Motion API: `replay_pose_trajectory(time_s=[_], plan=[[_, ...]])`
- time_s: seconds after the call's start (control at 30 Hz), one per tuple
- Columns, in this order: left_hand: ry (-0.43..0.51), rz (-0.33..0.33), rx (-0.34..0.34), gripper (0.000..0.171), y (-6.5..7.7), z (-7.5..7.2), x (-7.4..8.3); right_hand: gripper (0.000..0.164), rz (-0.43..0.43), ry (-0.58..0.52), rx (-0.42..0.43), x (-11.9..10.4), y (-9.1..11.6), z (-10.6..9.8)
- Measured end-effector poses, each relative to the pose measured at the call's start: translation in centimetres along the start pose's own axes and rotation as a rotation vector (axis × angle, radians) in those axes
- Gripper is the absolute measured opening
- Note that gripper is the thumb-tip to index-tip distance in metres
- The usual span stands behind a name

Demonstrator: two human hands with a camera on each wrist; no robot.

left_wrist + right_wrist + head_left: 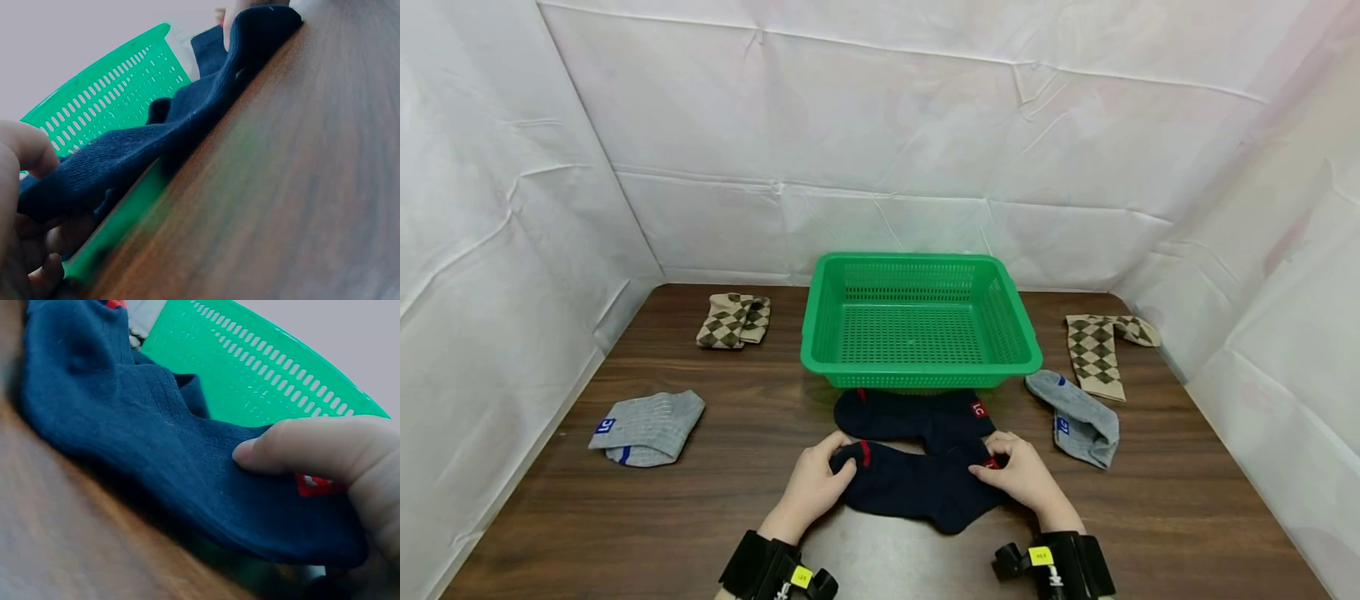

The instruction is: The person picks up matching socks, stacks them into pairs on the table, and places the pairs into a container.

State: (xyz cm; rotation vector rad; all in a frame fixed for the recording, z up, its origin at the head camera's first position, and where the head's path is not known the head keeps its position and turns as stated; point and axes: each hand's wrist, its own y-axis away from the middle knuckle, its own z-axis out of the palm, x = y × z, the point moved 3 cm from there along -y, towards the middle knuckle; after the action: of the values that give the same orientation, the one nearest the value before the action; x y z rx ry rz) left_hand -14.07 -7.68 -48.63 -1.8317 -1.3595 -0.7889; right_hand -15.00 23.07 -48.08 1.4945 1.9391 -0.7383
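Two navy socks lie in front of the green basket, one nearer to me than the other. My left hand (pixel 812 479) pinches the toe end of the nearer navy sock (pixel 917 492), beside its red stripe. At the cuff, by a red label (pixel 317 485), my right hand (pixel 1022 473) pinches the same sock between thumb and fingers. In the left wrist view the sock (pixel 119 156) is lifted slightly off the table at the left hand. The farther navy sock (pixel 895 417) lies flat against the basket's front, partly covered by the nearer one.
The green basket (pixel 921 369) stands at the back middle of the wooden table (pixel 737 542). A folded checkered sock (pixel 730 321) and a folded grey sock (pixel 651 427) lie left. To the right are another checkered sock (pixel 1093 354) and another grey sock (pixel 1082 421). White sheets surround the table.
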Motion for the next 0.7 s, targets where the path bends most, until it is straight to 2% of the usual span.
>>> replay_pose_trajectory(time_s=[0.17,0.27,0.33,0.37,0.5,0.6,0.7], plan=[[0.027,-0.012,0.031,0.014,-0.01,-0.03,0.1,0.042,-0.065,-0.119,-0.018,-0.26,0.13,-0.5],[0.093,-0.041,0.034,0.015,-0.1,0.08,-0.08,0.039,-0.124,-0.187,-0.008,-0.54,0.2,-0.64],[0.167,-0.069,0.027,0.015,-0.18,0.15,-0.2,0.036,-0.127,-0.239,-0.004,-0.53,0.16,-0.72],[0.21,-0.083,0.03,0.015,-0.24,0.15,-0.21,0.03,-0.125,-0.28,-0.006,-0.48,0.14,-0.75],[0.453,-0.128,0.059,0.016,-0.47,0.13,-0.25,0.009,-0.096,-0.476,0.005,0.3,0.02,-0.86],[0.602,-0.15,0.083,0.018,-0.61,0.1,-0.31,0.014,-0.113,-0.622,0.021,0.35,0.05,-0.94],[0.692,-0.193,0.079,0.021,-0.7,0.12,-0.42,0.021,-0.132,-0.714,0.034,0.26,0.02,-0.82]])
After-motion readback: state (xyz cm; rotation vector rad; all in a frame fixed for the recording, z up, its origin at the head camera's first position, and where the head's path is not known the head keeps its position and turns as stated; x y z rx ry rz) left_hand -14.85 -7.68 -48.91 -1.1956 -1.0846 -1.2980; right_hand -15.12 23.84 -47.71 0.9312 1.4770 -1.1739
